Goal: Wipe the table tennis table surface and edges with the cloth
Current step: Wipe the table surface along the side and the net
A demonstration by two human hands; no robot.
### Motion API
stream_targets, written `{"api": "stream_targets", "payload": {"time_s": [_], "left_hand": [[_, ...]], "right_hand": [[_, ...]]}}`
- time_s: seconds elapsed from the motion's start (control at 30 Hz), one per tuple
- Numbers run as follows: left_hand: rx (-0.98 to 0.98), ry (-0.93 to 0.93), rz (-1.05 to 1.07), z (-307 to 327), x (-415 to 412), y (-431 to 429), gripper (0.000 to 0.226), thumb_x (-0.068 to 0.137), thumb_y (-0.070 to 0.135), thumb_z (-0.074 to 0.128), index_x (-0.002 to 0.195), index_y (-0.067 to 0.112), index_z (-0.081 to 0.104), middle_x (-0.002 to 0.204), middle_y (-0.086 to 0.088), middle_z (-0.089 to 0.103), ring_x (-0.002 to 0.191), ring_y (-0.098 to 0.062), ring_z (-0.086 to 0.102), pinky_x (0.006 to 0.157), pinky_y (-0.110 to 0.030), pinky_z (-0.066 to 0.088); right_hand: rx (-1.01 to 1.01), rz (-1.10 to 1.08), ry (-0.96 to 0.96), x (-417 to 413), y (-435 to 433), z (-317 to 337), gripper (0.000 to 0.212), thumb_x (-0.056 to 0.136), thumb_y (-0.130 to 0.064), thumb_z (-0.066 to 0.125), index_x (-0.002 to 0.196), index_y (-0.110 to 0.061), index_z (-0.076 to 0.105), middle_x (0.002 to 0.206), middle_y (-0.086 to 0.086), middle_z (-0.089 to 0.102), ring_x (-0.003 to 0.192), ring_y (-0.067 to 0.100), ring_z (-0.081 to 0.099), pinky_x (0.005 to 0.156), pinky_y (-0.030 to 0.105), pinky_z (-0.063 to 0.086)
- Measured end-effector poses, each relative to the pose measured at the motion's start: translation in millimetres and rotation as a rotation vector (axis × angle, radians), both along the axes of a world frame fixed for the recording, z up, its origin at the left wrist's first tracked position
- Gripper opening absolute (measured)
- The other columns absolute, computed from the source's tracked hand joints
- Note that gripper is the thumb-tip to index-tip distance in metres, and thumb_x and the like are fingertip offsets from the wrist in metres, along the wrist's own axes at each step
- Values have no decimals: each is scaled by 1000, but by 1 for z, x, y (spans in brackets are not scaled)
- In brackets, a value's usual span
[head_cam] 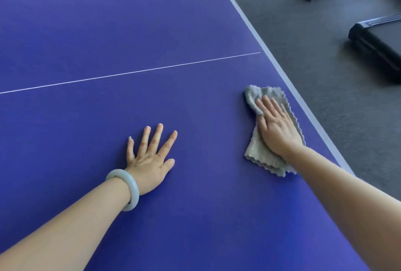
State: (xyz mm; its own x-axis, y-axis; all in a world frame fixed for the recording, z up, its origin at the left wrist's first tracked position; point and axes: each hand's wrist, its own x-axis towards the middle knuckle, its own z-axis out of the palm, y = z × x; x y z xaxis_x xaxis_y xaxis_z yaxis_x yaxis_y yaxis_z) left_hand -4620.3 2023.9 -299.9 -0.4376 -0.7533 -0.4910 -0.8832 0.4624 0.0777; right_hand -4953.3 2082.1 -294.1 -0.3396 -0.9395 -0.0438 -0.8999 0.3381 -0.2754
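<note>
Blue table (152,20) fills nearly the whole view, and it's hard to call the score here: no streaks, no damp patches, no dust line, so nothing shows which parts have been wiped. My read is mid-job on the surface, with plenty left. The broad stretch beyond the white line (130,73) sits well away from the cloth, and the pale edge (271,53) along the right side has nothing on it at this moment.

Down to the grey cloth (256,153): it lies flat on the tabletop, folded over and a little bunched at its far end, near the right edge but not over it.

Right hand (275,127) is on top of it, palm down, fingers straight and together, pressing rather than clutching. That's a wiping press, no grip.

Left hand (149,162) is well apart, spread flat on the bare blue, fingers splayed, holding nothing, probably a brace. A pale bangle (128,188) sits on that wrist.
</note>
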Motion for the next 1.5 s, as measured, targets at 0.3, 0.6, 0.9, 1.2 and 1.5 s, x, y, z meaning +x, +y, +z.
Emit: {"api": "stream_targets", "payload": {"time_s": [0.3,0.6,0.9,1.2,1.5], "left_hand": [[16,-19,22,9,0,1,74,102,53,24,142,33,-35,147,15,-46,140,-14,-40,117,-53,-18],[-126,26,267,8,38,-40,95,80,85,16,138,37,-42,147,7,-48,144,-21,-35,119,-53,-11],[39,154,517,8,65,-75,69,100,60,17,154,31,-16,157,14,-32,143,-6,-32,118,-45,-18],[12,15,432,0,64,-78,82,101,51,30,143,28,-37,142,10,-50,139,-14,-40,114,-49,-22],[-42,44,457,-3,64,-75,83,94,69,21,148,33,-29,143,16,-46,143,-12,-34,118,-47,-16]], "right_hand": [[-117,586,-76,145,12,-16,54,105,-30,31,158,-24,26,165,-8,16,154,8,7,125,28,-2],[3,-157,-33,76,-106,-9,60,103,-26,23,161,-19,8,169,-1,-1,155,16,-6,125,36,-7],[-107,764,-104,202,-138,-5,49,108,-31,32,157,-24,31,165,-6,23,154,9,10,124,25,-6],[-121,260,-84,198,-185,-16,58,103,-24,32,159,-16,22,167,0,14,155,18,3,126,36,-4],[-154,385,-99,157,-172,-20,52,106,-29,33,158,-24,29,166,-2,21,155,16,10,126,32,-1]]}}
